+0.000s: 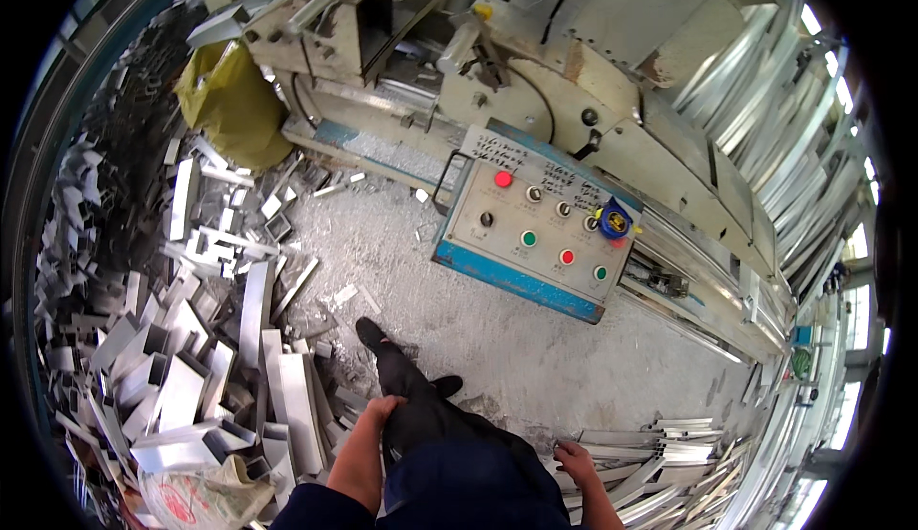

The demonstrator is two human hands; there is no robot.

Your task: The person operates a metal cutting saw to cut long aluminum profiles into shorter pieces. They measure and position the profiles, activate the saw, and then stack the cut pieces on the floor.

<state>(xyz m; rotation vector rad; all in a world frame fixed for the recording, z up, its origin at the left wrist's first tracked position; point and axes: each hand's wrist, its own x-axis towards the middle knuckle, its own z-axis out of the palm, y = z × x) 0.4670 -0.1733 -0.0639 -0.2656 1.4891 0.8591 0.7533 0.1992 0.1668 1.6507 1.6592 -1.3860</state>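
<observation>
Pale machine [669, 162] spans the far side. Offcut heap [182, 387] at the person's left, presumably to spare the walkway [535, 358]. Metal profiles [688, 452] near the right hand [575, 460], probably for reach. Control box [497, 219]: buttons [529, 238] upward, likely for standing use. Left hand [385, 407] against dark trousers [421, 406], perhaps idle; grip unclear. Right hand: half curled; I can't tell whether around anything. Tape measure [615, 221] on the box, presumably handy.
</observation>
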